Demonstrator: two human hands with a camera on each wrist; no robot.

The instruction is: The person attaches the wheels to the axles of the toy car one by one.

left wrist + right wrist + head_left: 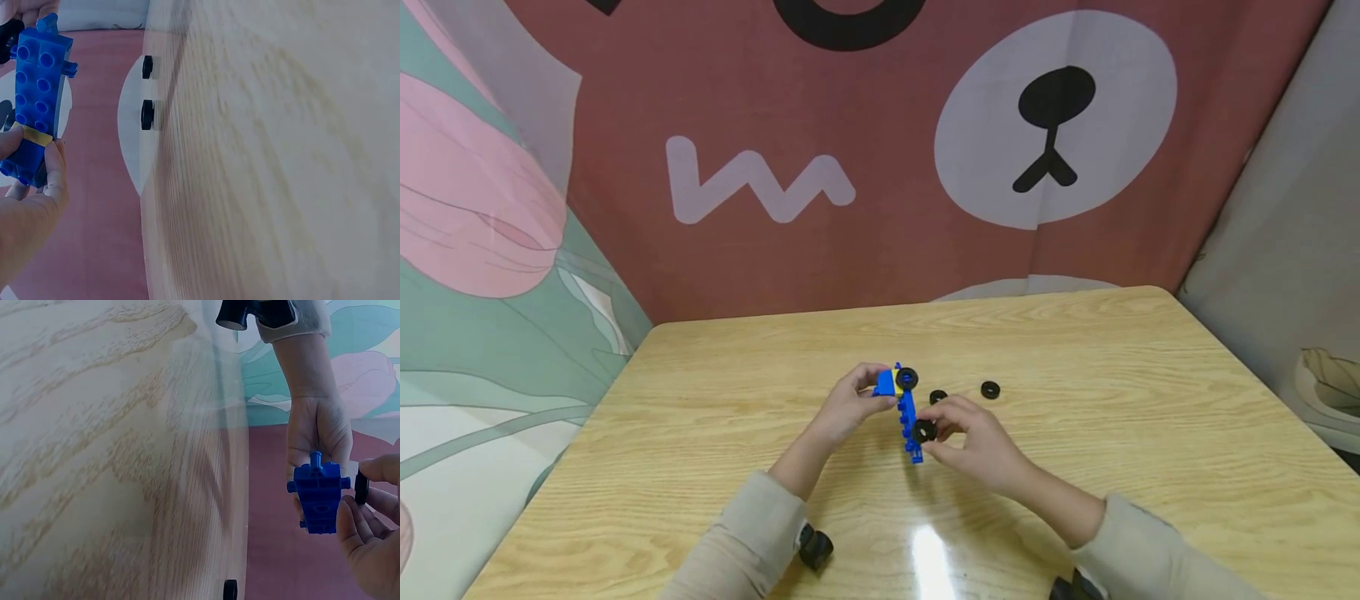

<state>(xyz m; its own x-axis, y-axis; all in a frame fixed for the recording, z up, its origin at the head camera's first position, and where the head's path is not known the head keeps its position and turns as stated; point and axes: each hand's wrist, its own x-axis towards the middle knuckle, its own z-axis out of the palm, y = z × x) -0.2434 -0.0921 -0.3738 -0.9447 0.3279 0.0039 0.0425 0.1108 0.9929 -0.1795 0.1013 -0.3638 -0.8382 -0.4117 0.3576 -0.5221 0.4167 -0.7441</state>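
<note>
My left hand (847, 407) grips a blue toy car (907, 415) of studded building bricks with a yellow band, held above the table. One black tyre (907, 379) sits on the car's side near the left fingers. With thumb and fingers, my right hand (981, 442) pinches another black tyre (924, 430) at the car's other end. In the right wrist view that tyre (362, 487) stands upright beside a short bare blue peg (345, 482). The left wrist view shows the studded face of the car (42, 81).
Two loose black tyres lie on the wooden table (700, 417) beyond the right hand: one tyre (937, 397) right behind its fingers, the other tyre (990, 390) farther right. A patterned curtain (880, 208) hangs behind the table's far edge. Each wrist carries a black camera (815, 547).
</note>
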